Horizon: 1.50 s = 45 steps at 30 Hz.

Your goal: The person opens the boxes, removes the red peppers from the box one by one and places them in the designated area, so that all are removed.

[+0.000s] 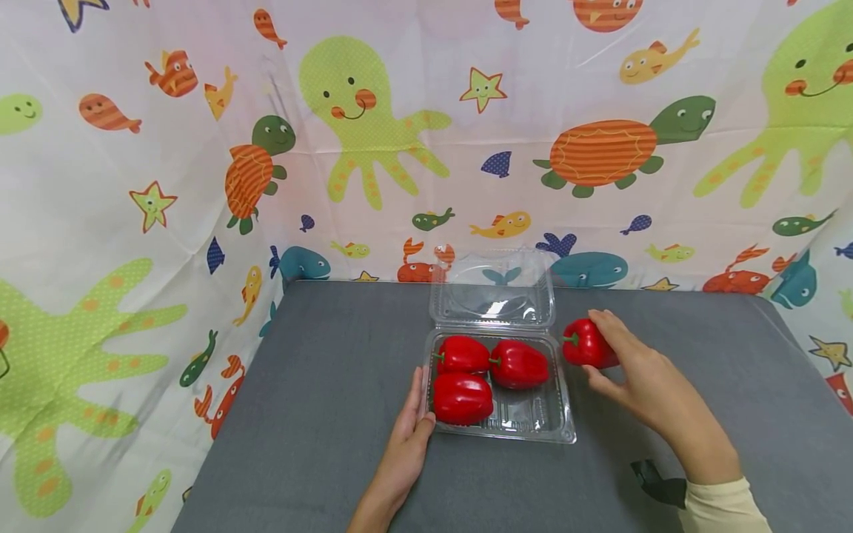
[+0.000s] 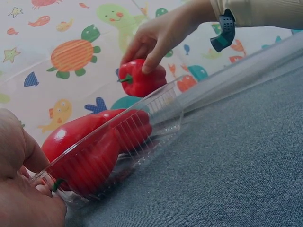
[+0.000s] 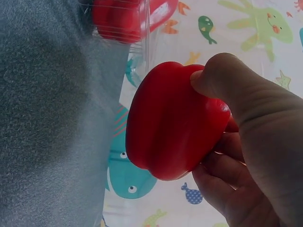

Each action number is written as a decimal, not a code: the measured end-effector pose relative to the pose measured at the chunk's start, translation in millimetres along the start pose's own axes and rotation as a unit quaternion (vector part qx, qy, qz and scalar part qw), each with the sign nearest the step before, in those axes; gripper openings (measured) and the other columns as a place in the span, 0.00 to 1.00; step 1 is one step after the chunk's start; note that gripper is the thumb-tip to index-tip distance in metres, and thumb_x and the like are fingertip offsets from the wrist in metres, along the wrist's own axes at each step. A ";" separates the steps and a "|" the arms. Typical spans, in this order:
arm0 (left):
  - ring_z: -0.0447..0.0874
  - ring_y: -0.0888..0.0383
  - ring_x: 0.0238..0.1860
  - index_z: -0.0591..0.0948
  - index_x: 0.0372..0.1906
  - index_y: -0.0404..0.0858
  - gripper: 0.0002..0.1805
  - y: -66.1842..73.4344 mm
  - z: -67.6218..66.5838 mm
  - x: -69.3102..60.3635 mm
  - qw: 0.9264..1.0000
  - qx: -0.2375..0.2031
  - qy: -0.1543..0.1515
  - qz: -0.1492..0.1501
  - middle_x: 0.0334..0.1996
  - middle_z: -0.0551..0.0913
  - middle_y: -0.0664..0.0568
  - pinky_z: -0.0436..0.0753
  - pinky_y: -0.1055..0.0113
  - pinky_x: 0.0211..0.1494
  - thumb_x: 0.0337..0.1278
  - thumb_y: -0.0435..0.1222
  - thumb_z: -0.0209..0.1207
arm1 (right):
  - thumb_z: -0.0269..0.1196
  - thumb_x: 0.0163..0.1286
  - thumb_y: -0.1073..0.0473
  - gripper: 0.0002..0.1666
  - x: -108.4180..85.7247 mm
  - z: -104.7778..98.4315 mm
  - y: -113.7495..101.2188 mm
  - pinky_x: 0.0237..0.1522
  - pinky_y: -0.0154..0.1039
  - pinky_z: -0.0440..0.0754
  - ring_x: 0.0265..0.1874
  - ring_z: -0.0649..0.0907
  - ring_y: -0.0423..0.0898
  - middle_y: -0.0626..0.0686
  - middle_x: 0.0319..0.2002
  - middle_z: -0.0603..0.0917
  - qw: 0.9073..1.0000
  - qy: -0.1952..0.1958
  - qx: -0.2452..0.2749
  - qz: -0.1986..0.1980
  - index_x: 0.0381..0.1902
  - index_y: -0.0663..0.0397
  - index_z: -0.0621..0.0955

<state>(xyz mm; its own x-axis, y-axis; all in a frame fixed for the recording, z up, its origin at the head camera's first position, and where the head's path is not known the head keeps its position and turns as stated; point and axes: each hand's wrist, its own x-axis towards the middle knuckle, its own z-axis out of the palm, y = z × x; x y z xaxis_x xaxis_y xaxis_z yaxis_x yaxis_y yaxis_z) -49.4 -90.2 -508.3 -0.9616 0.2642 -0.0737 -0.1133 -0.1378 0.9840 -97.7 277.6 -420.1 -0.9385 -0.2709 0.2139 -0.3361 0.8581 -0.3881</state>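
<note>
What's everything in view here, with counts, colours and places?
Plastic box: 1, clear, open, on the table
Table: 1, grey, under the box
Printed sheet: 1 or more, white with sea animals, behind the table
Boxed peppers: 3, red, inside the box
Loose pepper: 1, red, right of the box
Wrist piece: 1, dark, by the sleeve
Sleeve: 1, cream, right arm
Left hand: 1, gripping the box's left side
Right hand: 1, holding the loose pepper

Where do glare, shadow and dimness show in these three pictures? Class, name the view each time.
Head view: white glare on the clear lid, faint shadow on the table near the right arm; left wrist view: a bright highlight on a boxed pepper; right wrist view: the right hand looks dim against the pale backdrop.
</note>
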 end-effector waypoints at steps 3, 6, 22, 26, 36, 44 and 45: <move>0.37 0.60 0.86 0.38 0.88 0.50 0.42 0.2 0.0 0.5 1.000 0.001 0.002 -0.004 0.86 0.42 0.65 0.56 0.70 0.80 0.82 0.26 0.42 | 0.82 0.56 0.59 0.63 0.7 1.4 2.1 0.46 0.66 0.85 0.61 0.80 0.76 0.71 0.76 0.67 1.000 0.004 -0.001 -0.003 0.84 0.54 0.60; 0.37 0.59 0.86 0.39 0.88 0.52 0.43 0.5 0.1 0.7 1.000 0.003 0.004 -0.007 0.86 0.42 0.65 0.56 0.68 0.80 0.82 0.26 0.43 | 0.82 0.57 0.58 0.63 1.1 2.3 3.6 0.48 0.67 0.85 0.62 0.79 0.76 0.71 0.76 0.67 1.000 0.002 -0.003 0.002 0.84 0.55 0.60; 0.37 0.60 0.86 0.39 0.87 0.54 0.42 0.4 0.1 -0.1 1.000 0.001 0.003 -0.004 0.86 0.43 0.66 0.58 0.74 0.78 0.82 0.27 0.43 | 0.80 0.58 0.59 0.57 5.5 10.5 12.1 0.50 0.70 0.82 0.62 0.79 0.77 0.74 0.75 0.68 1.000 0.003 -0.016 -0.003 0.80 0.61 0.64; 0.37 0.61 0.86 0.39 0.87 0.54 0.42 -0.3 -0.3 -0.3 1.000 0.000 0.000 -0.001 0.86 0.43 0.66 0.58 0.75 0.78 0.82 0.27 0.43 | 0.79 0.59 0.59 0.57 6.2 12.6 14.6 0.51 0.69 0.82 0.63 0.78 0.77 0.74 0.75 0.67 1.000 -0.011 -0.016 0.010 0.81 0.61 0.62; 0.36 0.62 0.85 0.37 0.87 0.46 0.41 -3.3 -0.6 -2.2 1.000 -0.007 -0.005 0.019 0.86 0.42 0.64 0.55 0.78 0.78 0.82 0.25 0.41 | 0.77 0.63 0.58 0.55 9.2 15.7 20.8 0.55 0.70 0.81 0.66 0.75 0.77 0.74 0.77 0.63 0.998 -0.057 -0.008 0.039 0.81 0.63 0.61; 0.37 0.63 0.85 0.38 0.88 0.47 0.41 -3.8 -0.8 -1.8 1.000 -0.006 -0.005 0.017 0.86 0.43 0.65 0.56 0.77 0.78 0.82 0.26 0.41 | 0.75 0.64 0.58 0.53 13.3 16.1 25.5 0.55 0.70 0.82 0.65 0.76 0.76 0.75 0.76 0.64 0.996 -0.073 -0.002 0.041 0.80 0.66 0.62; 0.37 0.63 0.85 0.38 0.88 0.47 0.41 -3.7 -0.8 -1.7 1.000 -0.006 -0.005 0.015 0.86 0.43 0.66 0.56 0.77 0.78 0.82 0.26 0.41 | 0.75 0.64 0.57 0.53 13.8 16.3 26.0 0.55 0.70 0.82 0.65 0.76 0.76 0.75 0.76 0.64 0.996 -0.075 -0.001 0.042 0.80 0.66 0.62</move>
<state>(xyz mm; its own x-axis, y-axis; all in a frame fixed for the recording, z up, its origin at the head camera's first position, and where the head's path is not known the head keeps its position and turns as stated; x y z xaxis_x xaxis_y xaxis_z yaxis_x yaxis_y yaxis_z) -47.5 -90.9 -511.9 -0.9624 0.2685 -0.0422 -0.0872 -0.1578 0.9836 -120.6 289.0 -441.8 -0.9644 -0.2607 0.0449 -0.2567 0.8813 -0.3967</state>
